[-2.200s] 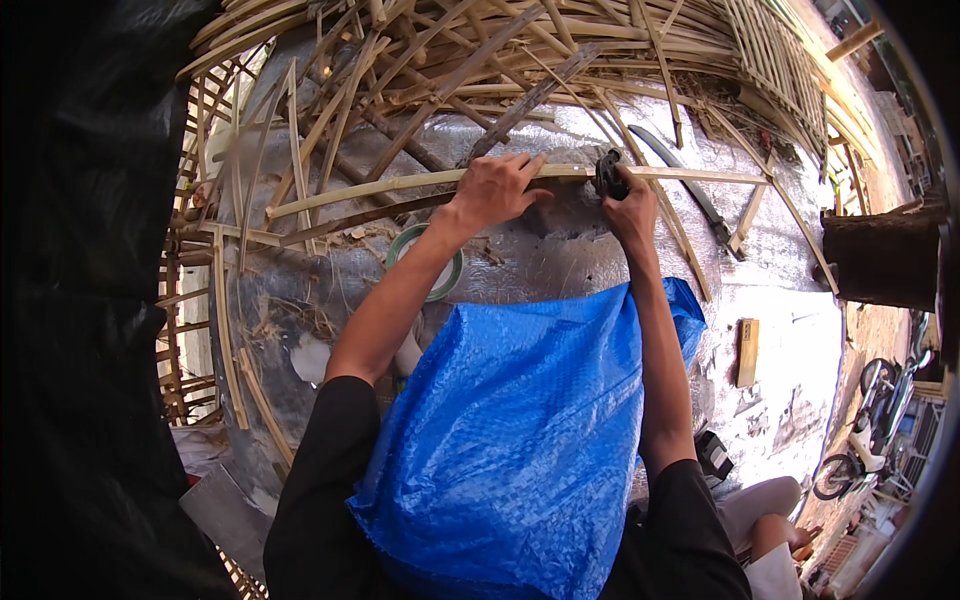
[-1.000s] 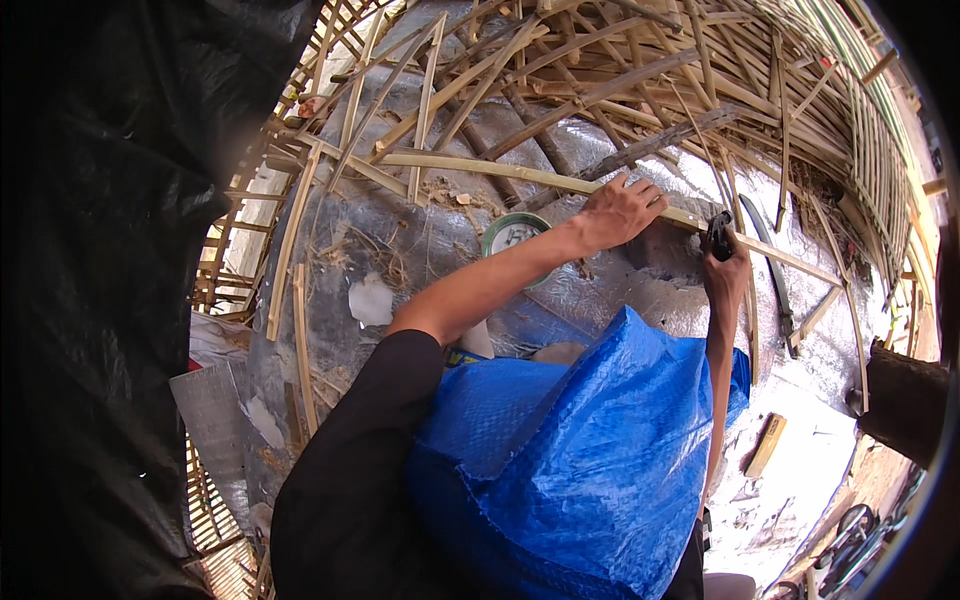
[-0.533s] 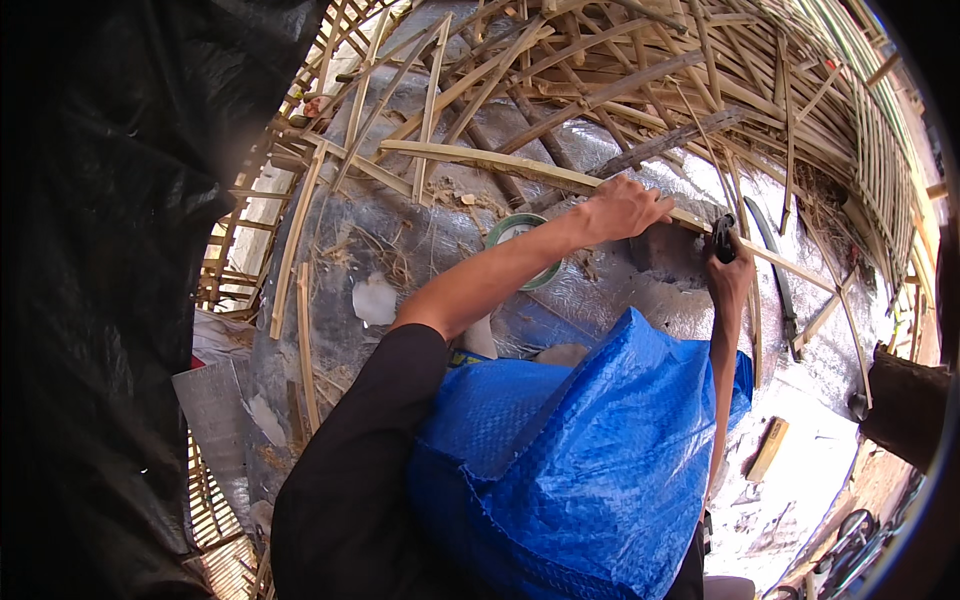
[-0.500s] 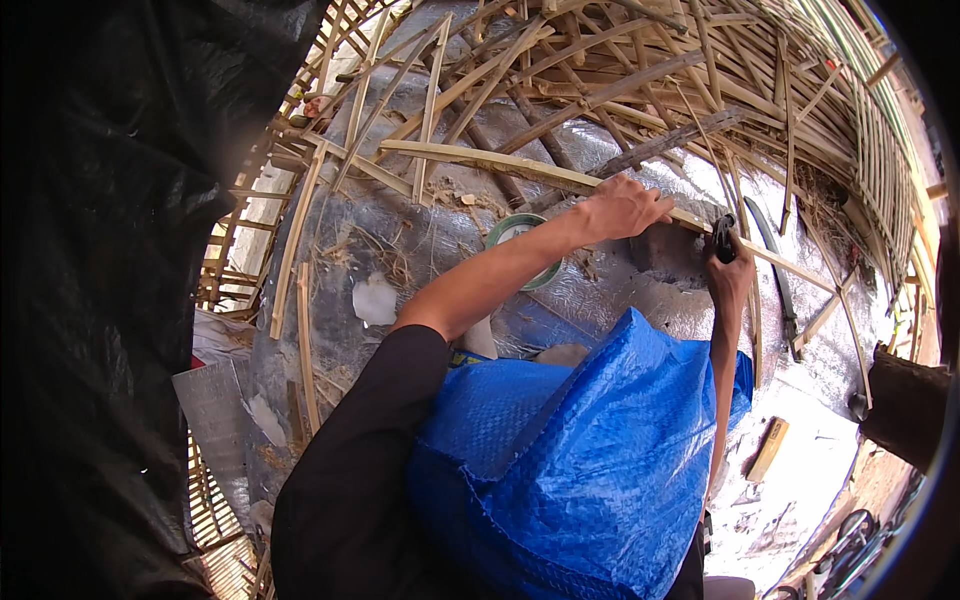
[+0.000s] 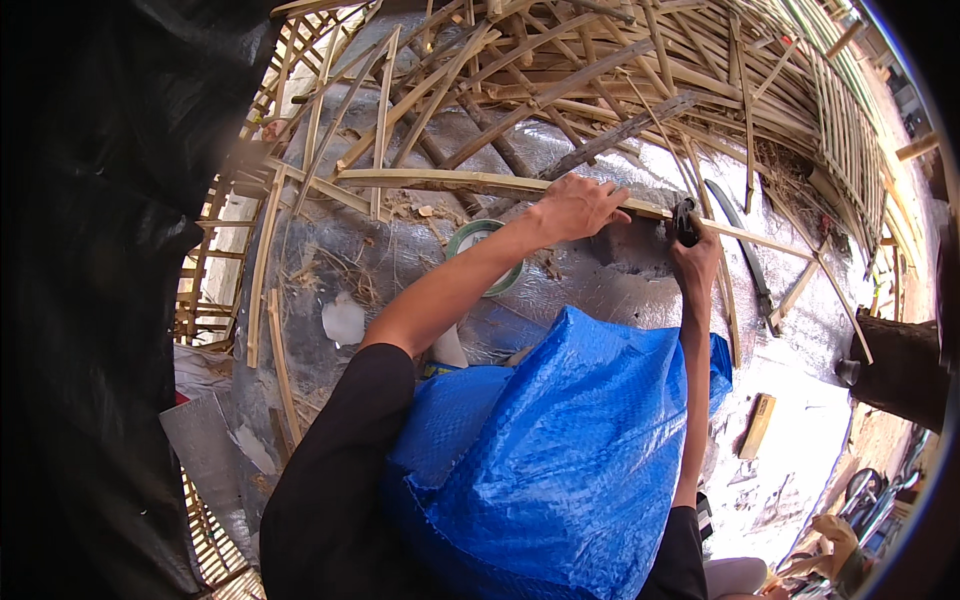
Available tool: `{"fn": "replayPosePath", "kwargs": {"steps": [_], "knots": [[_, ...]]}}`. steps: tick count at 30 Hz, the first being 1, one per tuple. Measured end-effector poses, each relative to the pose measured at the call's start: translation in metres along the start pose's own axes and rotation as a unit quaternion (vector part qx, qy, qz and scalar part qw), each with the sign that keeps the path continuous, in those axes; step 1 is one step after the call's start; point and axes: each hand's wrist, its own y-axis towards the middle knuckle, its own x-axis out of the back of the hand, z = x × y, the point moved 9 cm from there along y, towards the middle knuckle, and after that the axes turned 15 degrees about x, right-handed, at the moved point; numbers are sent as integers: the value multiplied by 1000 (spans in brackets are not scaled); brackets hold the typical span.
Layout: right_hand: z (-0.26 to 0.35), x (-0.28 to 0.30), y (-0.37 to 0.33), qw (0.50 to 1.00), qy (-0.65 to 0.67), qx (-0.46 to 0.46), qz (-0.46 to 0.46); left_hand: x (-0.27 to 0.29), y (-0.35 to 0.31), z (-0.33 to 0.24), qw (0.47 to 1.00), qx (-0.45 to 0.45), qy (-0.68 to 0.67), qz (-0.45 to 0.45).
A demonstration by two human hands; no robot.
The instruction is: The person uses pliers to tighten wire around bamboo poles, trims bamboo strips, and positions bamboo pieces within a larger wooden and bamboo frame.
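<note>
A long split bamboo strip (image 5: 450,180) lies crosswise in front of me, its right end thinner and paler. My left hand (image 5: 578,210) is over the strip's middle, its fingers bent down around it; the fingertips partly hide the strip. In my right hand (image 5: 696,258) is a small black tool (image 5: 684,222), held against the strip to the right of my left hand. The tool's exact kind is hard to make out. A blue woven plastic sheet (image 5: 560,450) covers my lap.
A green-rimmed round container (image 5: 462,238) stands beyond my left forearm. A long curved dark blade (image 5: 745,250) lies right of my right hand. Bamboo poles and strips (image 5: 600,75) are piled at the back. A short wooden block (image 5: 757,427) rests at the right; black sheeting (image 5: 90,300) hangs left.
The whole view has shifted, so the scene sits further left in the picture. Both hands keep nearly the same places along the strip; the left fingers look slightly more spread.
</note>
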Motion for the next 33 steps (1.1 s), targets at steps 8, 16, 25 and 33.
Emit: {"fn": "replayPosePath", "kwargs": {"steps": [8, 16, 25, 33], "knots": [[13, 6, -4, 999, 0, 12, -38, 4, 7, 8, 991, 85, -90, 51], [13, 4, -8, 998, 66, 18, -10, 2, 5, 7, 991, 70, -96, 61], [14, 10, -11, 990, 90, 81, -77, 1, 7, 0, 997, 48, -44, 27], [53, 18, -40, 945, 282, -163, -29, -10, -2, 8, 997, 64, -34, 25]]}}
